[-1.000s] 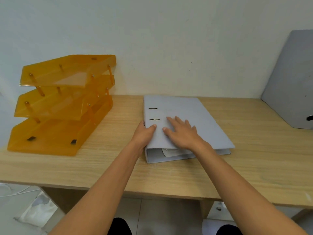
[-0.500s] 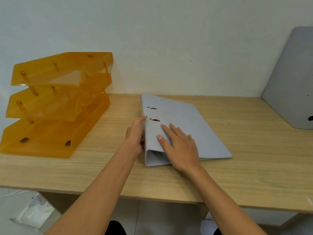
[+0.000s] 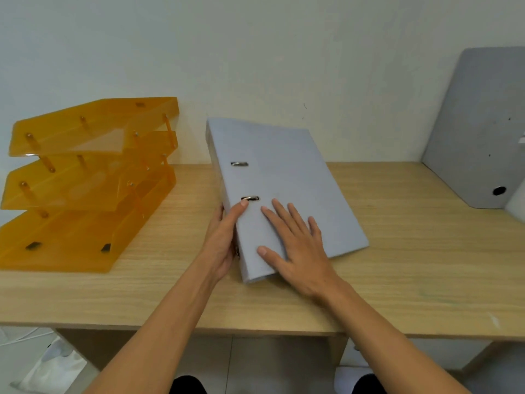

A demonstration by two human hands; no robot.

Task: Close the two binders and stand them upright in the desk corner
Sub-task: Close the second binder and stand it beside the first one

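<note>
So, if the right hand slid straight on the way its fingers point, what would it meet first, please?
Nothing on the binder cover blocks the right hand; past the far edge it would probably meet the wall, though depth is unclear.

- A light wood-grain worktop is seen running against a pale wall.
- At nine o'clock, an orange translucent three-tier letter tray is stood on it, near the wall.
- At the centre, a closed grey binder is tilted, its far end raised off the worktop and its near end resting on the surface.
- At three o'clock, a second grey binder is stood upright in the corner, leaning slightly.
</note>
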